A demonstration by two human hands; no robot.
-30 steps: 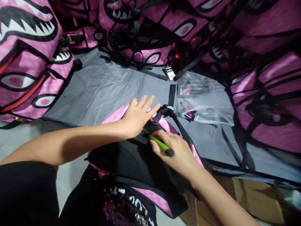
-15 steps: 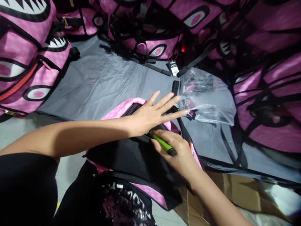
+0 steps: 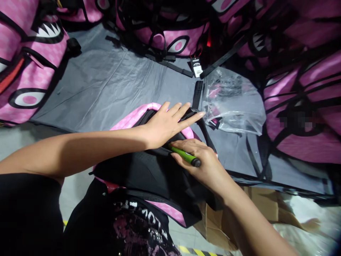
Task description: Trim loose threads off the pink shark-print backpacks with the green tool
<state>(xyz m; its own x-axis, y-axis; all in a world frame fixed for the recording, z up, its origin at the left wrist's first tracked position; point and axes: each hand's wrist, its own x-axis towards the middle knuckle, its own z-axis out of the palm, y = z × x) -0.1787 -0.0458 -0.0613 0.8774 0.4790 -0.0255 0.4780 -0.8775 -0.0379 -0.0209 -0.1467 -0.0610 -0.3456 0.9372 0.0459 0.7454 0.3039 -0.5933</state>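
A black and pink backpack (image 3: 149,170) lies across the table edge and the lap, its black side up. My left hand (image 3: 165,126) rests flat on its upper part, fingers stretched and somewhat spread. Just below and to the right, my right hand (image 3: 204,156) is closed around a green marker (image 3: 185,155) with a black end. The marker points left, toward the backpack beneath my left palm; its tip is hidden. A black strap (image 3: 204,128) runs beside the left fingertips.
Pink backpacks with eye and teeth prints, such as one at left (image 3: 29,97) and one at right (image 3: 309,142), surround the grey-covered table (image 3: 87,81). A clear plastic bag (image 3: 237,103) and a hang tag (image 3: 196,67) lie nearby. Cardboard (image 3: 262,204) is below the table edge.
My left hand has drawn back slightly to the left, its fingers closer together and lower on the backpack. My right hand still holds the marker in nearly the same place. The view has shifted slightly.
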